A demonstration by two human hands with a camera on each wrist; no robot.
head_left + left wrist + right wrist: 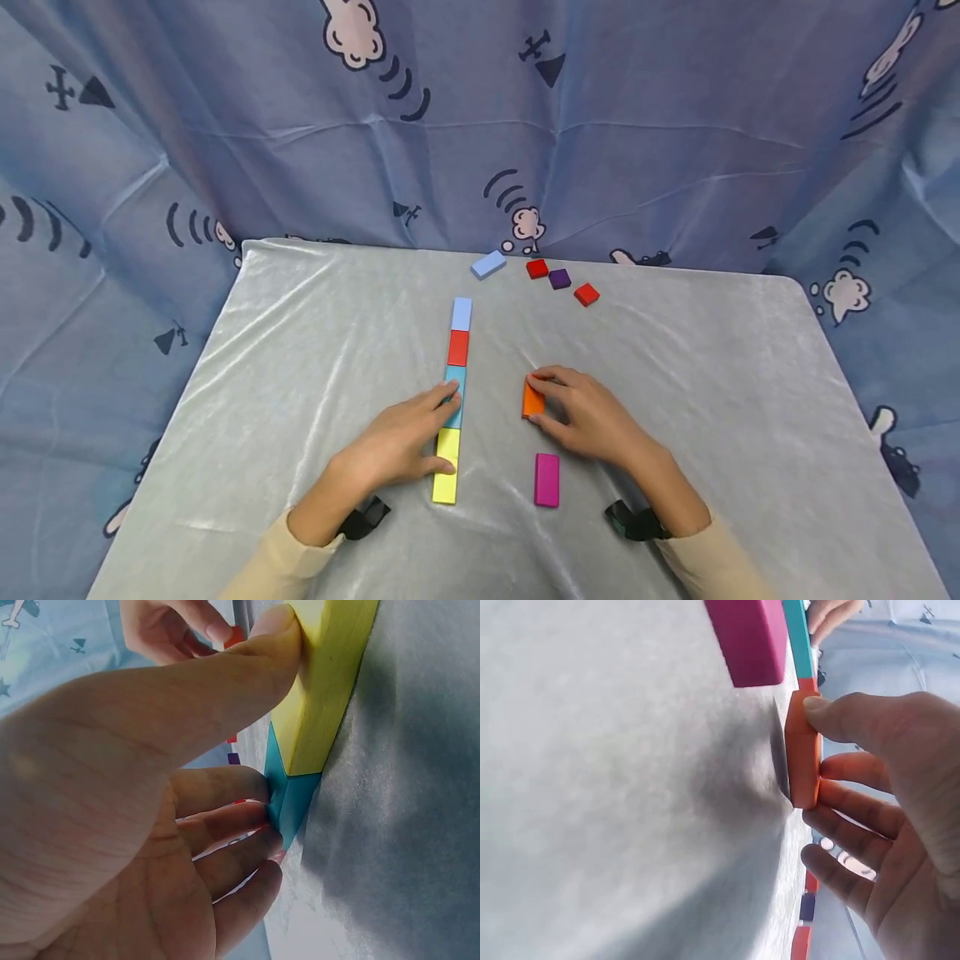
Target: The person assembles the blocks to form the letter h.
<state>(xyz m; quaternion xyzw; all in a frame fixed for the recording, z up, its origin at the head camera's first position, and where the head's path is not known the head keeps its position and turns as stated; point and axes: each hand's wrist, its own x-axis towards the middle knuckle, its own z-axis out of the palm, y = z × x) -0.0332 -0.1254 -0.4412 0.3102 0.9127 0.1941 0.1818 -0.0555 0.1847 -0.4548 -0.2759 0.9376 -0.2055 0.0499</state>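
Row (445, 490) of four multicoloured, wooden-looking blocks lies joined, my left hand (397, 437) spread against it; apart, my right hand (588, 417) pinches an orange oblong block (531, 403), a magenta oblong block (547, 481) seemingly unplaced

Blue printed backdrop (660, 75), apparently fabric.

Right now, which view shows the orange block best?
Right wrist: the orange block is large and nearly whole. Head shows it small, partly covered by the right hand; left wrist, apparently just a sliver.
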